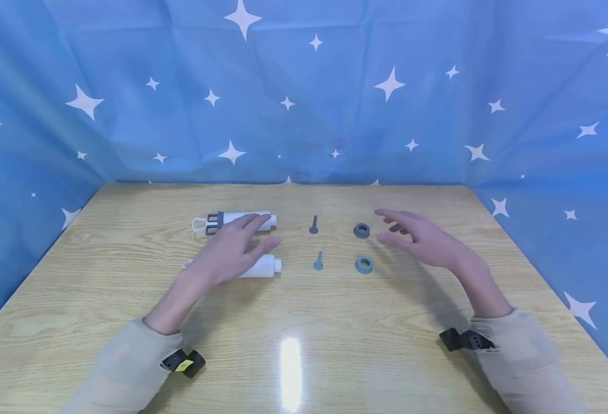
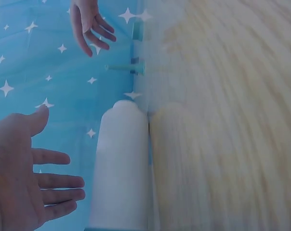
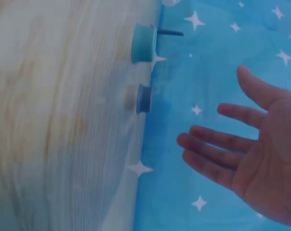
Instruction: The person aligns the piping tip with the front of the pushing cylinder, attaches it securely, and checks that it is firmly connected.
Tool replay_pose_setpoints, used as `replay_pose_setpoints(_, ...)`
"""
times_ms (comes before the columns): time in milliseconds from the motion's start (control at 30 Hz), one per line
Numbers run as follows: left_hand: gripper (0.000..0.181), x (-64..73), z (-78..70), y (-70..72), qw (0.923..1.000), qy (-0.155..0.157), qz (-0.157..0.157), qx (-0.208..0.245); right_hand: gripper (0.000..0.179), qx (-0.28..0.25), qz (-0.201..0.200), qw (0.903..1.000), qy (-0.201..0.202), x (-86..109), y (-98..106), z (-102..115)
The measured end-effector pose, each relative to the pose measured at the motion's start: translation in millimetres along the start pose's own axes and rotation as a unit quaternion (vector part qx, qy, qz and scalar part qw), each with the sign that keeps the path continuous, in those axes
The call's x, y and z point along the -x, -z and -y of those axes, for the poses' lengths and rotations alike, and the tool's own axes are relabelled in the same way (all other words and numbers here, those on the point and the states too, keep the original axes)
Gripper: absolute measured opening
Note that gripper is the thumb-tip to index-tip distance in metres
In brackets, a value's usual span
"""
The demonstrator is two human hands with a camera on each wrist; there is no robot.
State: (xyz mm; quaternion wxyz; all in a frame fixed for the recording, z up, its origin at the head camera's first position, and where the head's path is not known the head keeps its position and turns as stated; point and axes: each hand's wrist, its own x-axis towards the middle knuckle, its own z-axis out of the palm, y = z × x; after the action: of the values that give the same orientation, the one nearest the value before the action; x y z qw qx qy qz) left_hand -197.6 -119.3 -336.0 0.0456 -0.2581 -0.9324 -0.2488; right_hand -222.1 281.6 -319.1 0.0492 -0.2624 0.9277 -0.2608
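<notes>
Left hand (image 1: 236, 247), spread and empty, hovers over 2 white tubes (image 1: 263, 267); right hand (image 1: 419, 238), fingers loose, empty, hangs right of 2 rings (image 1: 364, 271); 2 pegs (image 1: 318, 265) lie between, unattached: work apparently unstarted.

High head view looks forward-down; low, close wrist views skim the same tabletop (image 1: 355, 322)

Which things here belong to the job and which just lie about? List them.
Likely the job's:
- far white cylinder
- near white cylinder
- dark stemmed piece
- lighter stemmed piece
- dark ring
- lighter ring

Probably background only:
- wooden table
- starry curtain
- black wristbands
</notes>
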Motion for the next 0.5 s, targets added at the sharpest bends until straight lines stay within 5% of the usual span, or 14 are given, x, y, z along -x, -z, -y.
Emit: replay_pose_setpoints(500, 0.058, -17.9, -22.6, -28.0, 0.9984, -0.043, 0.037, -0.007, 0.056, 0.022, 0.083, 0.9957, 0.036, -6.3, -22.5, 14.2)
